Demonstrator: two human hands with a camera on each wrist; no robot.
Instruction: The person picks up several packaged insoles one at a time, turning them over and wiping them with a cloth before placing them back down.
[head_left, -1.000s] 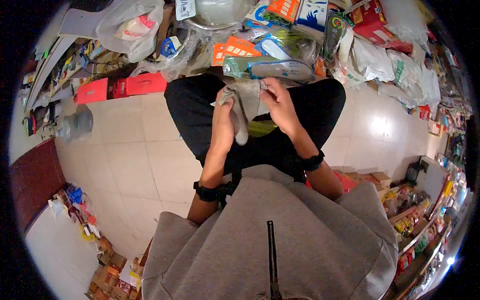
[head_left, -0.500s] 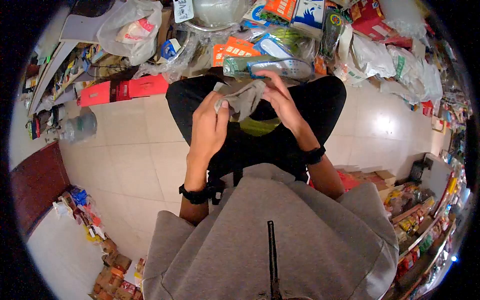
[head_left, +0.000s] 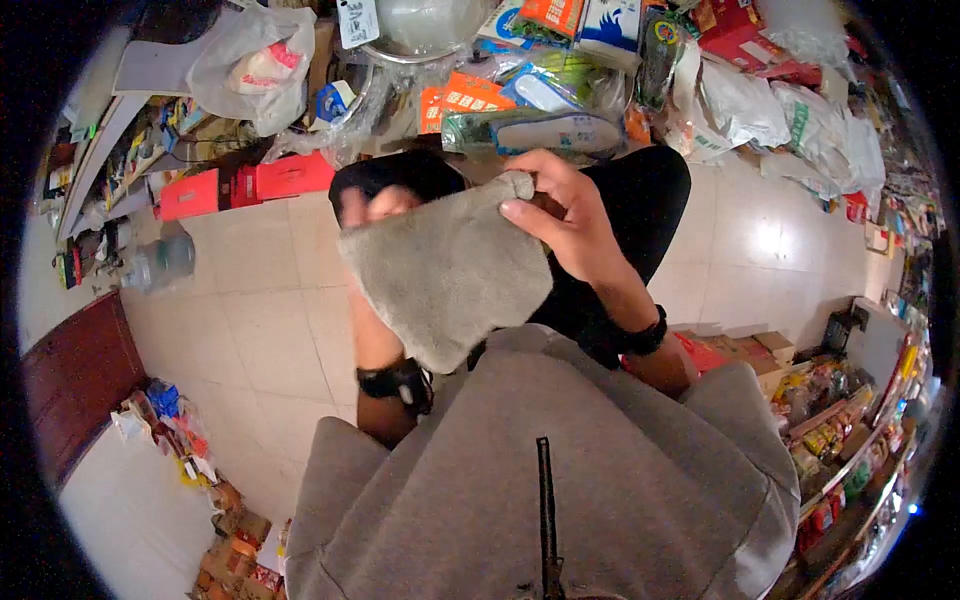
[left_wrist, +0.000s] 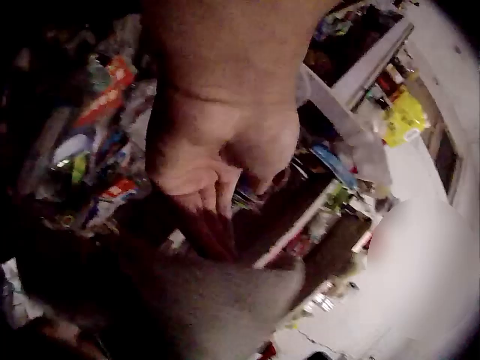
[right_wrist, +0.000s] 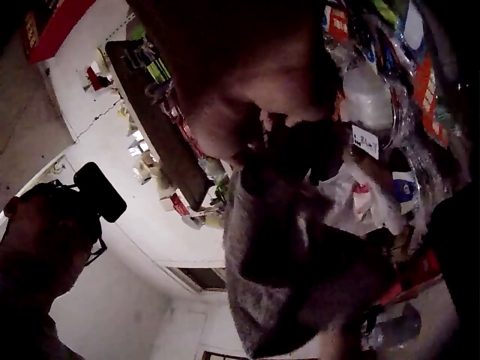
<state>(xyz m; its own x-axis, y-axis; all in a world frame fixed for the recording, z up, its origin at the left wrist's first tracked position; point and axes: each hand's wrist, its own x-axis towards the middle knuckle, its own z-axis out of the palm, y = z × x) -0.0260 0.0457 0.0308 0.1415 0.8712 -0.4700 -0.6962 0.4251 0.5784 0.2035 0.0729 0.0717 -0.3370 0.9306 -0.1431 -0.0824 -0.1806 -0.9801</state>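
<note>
A soft grey cloth (head_left: 450, 270) hangs spread in front of the person's lap in the head view. My right hand (head_left: 575, 215) pinches its bunched upper right corner between thumb and fingers. Behind the cloth's upper left edge is my left hand (head_left: 380, 205), blurred and partly covered by it. In the left wrist view the left hand (left_wrist: 214, 180) has its fingers extended down toward the cloth (left_wrist: 225, 300), fingertips hidden. The cloth (right_wrist: 262, 300) drops in folds below the dark right hand (right_wrist: 262, 97) in the right wrist view.
Ahead of the knees lie packaged insoles (head_left: 560, 133), orange packets (head_left: 465, 100), a metal bowl (head_left: 420, 45) and white plastic bags (head_left: 740, 110). Red boxes (head_left: 290, 175) stand left, near a clear plastic container (head_left: 165, 260). Packed shelves (head_left: 850, 450) are at the right.
The cloth was bunched and folded between both hands; now it hangs spread toward the person from the right hand. The left hand has moved left, behind the cloth.
</note>
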